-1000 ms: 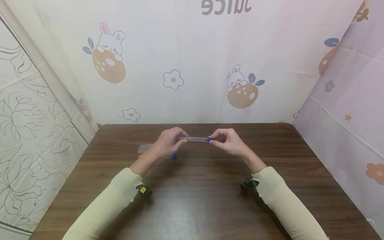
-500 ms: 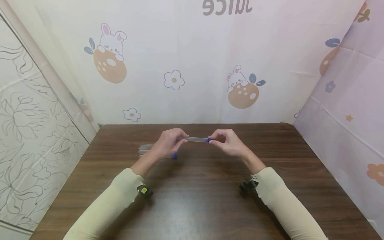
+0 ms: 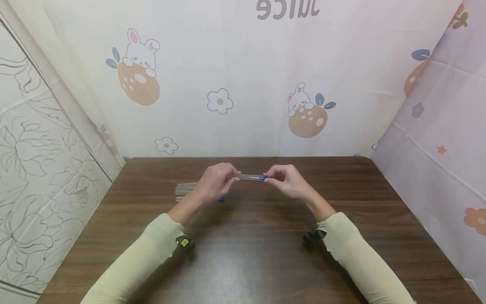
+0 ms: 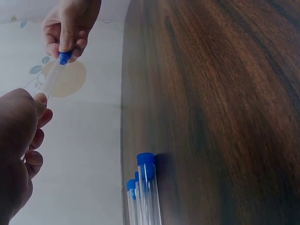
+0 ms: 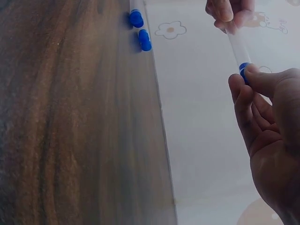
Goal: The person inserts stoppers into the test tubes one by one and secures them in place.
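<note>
Just above the tabletop, a clear test tube is held level between the two hands. My left hand grips its left part between thumb and fingers, hiding that end. My right hand pinches the blue cap at the other end; in the left wrist view the blue cap sits at the tube's mouth. Whether it is fully seated I cannot tell. Behind and under the left wrist lie several more clear tubes, whose blue caps show in the left wrist view.
The dark wood table extends under both arms. A printed curtain hangs along its far edge, with another curtain on the right. A small black device is worn on each wrist.
My left hand has shifted very slightly to the right, uncovering a bit more of the tubes on the table. Both hands keep hold of the tube and cap.
</note>
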`<state>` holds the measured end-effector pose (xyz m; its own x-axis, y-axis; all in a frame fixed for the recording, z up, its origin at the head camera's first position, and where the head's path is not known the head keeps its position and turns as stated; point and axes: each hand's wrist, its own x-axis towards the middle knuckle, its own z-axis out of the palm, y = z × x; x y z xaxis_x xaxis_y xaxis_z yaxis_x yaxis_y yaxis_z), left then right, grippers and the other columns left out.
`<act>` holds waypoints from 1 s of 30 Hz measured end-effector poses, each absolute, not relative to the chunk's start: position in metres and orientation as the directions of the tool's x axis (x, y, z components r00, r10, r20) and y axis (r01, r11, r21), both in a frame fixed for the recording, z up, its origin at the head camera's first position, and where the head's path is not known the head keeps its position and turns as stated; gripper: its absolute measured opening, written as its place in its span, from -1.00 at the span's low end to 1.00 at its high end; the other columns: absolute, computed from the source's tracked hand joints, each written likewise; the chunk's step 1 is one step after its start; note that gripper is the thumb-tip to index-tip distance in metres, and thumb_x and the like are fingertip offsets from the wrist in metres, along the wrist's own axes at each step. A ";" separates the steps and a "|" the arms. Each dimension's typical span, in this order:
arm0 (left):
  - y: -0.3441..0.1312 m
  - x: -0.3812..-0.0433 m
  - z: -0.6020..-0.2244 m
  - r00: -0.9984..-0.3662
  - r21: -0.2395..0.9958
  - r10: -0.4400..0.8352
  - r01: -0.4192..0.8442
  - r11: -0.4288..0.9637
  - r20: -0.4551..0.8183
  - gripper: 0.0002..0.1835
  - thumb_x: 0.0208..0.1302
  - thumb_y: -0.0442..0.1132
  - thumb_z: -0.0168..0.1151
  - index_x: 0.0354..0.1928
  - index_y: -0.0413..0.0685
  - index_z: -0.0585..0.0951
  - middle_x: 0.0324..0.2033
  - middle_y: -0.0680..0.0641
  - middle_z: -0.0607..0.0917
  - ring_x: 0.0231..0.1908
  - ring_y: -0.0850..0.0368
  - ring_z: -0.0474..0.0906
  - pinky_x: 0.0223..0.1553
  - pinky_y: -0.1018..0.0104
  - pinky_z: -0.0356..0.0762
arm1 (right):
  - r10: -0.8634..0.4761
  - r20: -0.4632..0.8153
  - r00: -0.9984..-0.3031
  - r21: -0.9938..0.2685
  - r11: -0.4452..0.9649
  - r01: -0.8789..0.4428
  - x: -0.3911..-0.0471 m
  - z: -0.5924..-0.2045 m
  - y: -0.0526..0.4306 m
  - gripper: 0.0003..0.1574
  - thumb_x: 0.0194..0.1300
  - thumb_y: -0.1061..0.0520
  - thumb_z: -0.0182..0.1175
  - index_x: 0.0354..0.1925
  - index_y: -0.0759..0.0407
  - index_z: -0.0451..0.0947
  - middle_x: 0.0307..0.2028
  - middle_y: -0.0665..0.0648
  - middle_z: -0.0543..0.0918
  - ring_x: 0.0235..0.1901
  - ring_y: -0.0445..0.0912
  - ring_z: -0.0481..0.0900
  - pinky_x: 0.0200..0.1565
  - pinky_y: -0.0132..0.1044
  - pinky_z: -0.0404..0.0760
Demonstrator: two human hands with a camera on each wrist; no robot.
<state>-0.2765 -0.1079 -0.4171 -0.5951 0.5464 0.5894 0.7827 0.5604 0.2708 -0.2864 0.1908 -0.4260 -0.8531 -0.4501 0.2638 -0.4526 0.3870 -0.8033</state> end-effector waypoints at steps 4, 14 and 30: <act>-0.106 -0.276 -0.418 -0.580 0.255 0.544 0.790 0.558 0.606 -0.88 0.40 -0.39 0.54 -0.14 -0.21 0.75 -0.15 -0.15 0.93 -0.15 -0.05 0.89 -0.09 0.10 0.87 | -0.451 0.284 -0.846 -0.801 0.373 -0.467 -0.287 -0.427 0.190 -0.91 0.48 0.38 0.43 -0.12 0.47 0.77 -0.16 0.48 0.84 -0.29 -0.03 0.85 -0.21 -0.38 0.80; -0.111 -0.279 -0.420 -0.622 0.318 0.490 0.759 0.567 0.611 -0.90 0.43 -0.37 0.52 -0.11 -0.22 0.78 -0.14 -0.17 0.92 -0.25 -0.02 0.81 -0.16 0.10 0.83 | -0.457 0.290 -0.841 -0.796 0.373 -0.478 -0.291 -0.423 0.193 -0.86 0.51 0.33 0.42 -0.01 0.32 0.84 -0.11 0.39 0.88 -0.27 -0.11 0.80 -0.15 -0.42 0.80; -0.115 -0.279 -0.423 -0.603 0.326 0.505 0.780 0.534 0.617 -0.89 0.41 -0.39 0.54 -0.15 -0.16 0.75 -0.14 -0.14 0.91 -0.22 0.01 0.87 -0.14 0.12 0.86 | -0.435 0.245 -0.866 -0.838 0.354 -0.415 -0.288 -0.416 0.195 -0.83 0.48 0.33 0.46 0.00 0.36 0.80 -0.10 0.55 0.86 -0.25 0.24 0.87 -0.15 -0.06 0.92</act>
<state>-0.2791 -0.1151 -0.4228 -0.6032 0.5050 0.6174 0.7803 0.5338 0.3257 -0.2882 0.1953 -0.4157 -0.8664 -0.4353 0.2446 -0.4146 0.3542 -0.8382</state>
